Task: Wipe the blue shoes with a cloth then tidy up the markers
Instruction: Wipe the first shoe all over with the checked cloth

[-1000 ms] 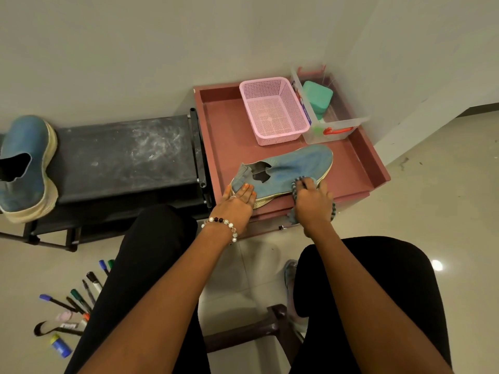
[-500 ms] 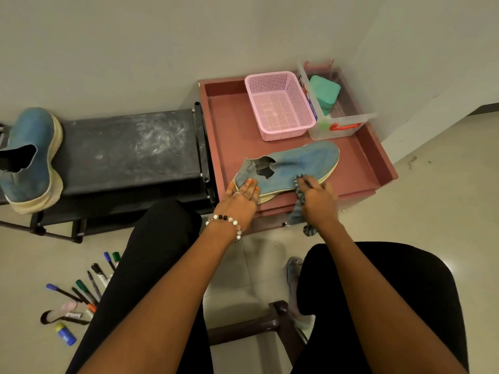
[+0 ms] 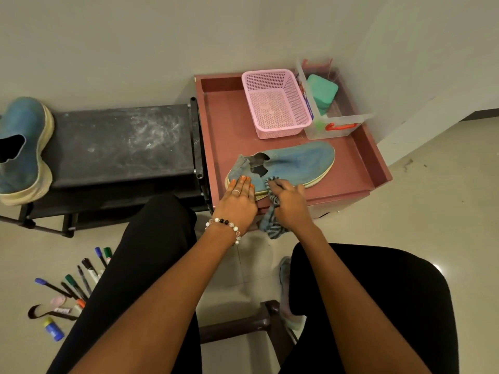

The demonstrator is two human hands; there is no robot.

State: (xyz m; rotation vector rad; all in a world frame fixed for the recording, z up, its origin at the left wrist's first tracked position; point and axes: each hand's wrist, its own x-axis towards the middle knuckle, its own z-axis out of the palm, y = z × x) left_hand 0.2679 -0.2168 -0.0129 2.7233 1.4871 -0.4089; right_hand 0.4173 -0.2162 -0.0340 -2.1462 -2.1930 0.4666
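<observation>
A blue shoe (image 3: 294,160) lies on its side on the dark pink tray table (image 3: 226,125). My left hand (image 3: 239,199) presses flat on the shoe's heel end, fingers straight. My right hand (image 3: 290,201) grips a striped grey-blue cloth (image 3: 272,224) and holds it against the shoe's near side; the cloth's tail hangs below the table edge. The second blue shoe (image 3: 23,149) sits on the black bench (image 3: 118,141) at far left. Several markers (image 3: 78,282) lie scattered on the floor at lower left.
A pink mesh basket (image 3: 275,103) and a clear plastic box (image 3: 334,122) with a green sponge (image 3: 321,93) stand at the tray's back. A small blue-and-yellow bottle (image 3: 54,329) lies by the markers. A dark stool (image 3: 243,322) is under me, between my black-clad legs.
My right hand with the cloth has slid a little left along the shoe's side, closer to my left hand. The left hand stays pressed on the heel.
</observation>
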